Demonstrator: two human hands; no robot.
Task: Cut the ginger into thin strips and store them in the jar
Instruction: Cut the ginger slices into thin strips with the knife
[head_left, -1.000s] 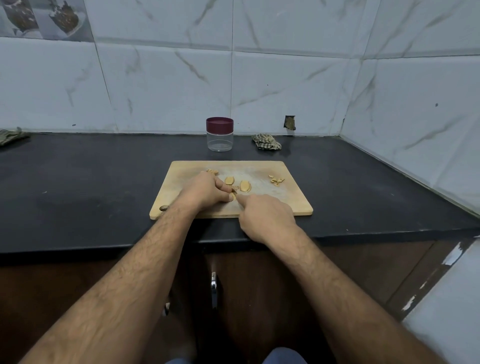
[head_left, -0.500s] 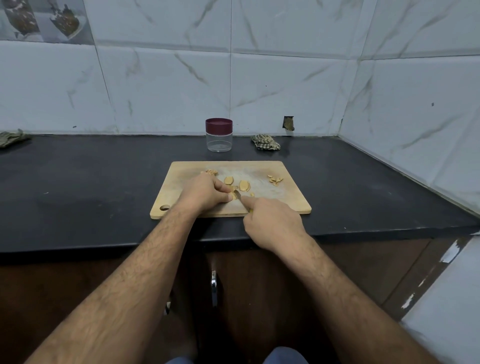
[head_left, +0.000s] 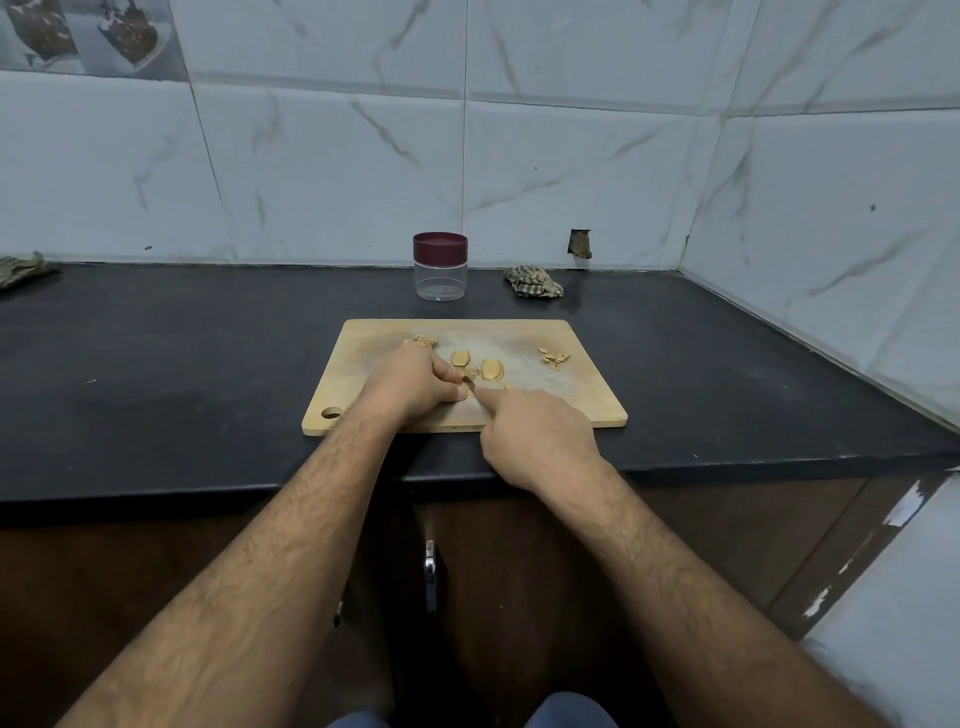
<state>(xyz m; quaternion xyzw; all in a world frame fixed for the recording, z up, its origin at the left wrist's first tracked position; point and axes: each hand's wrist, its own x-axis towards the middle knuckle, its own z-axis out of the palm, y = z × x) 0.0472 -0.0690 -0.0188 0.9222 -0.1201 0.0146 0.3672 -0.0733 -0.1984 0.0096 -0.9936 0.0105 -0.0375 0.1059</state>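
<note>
Compared with one second ago, the right hand (head_left: 540, 441) sits slightly lower, clenched around a knife (head_left: 469, 385). Left hand (head_left: 410, 387) pinches ginger (head_left: 470, 391) on the cutting board (head_left: 582, 395) at frame centre. Closed jar (head_left: 440, 266) stands behind on the desk (head_left: 156, 353).

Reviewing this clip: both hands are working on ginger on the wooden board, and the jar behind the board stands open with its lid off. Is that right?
Not quite. In the head view the jar behind the wooden board has its maroon lid on, and looks empty. The rest holds: the left hand and right hand are working on the ginger on the board.
</note>
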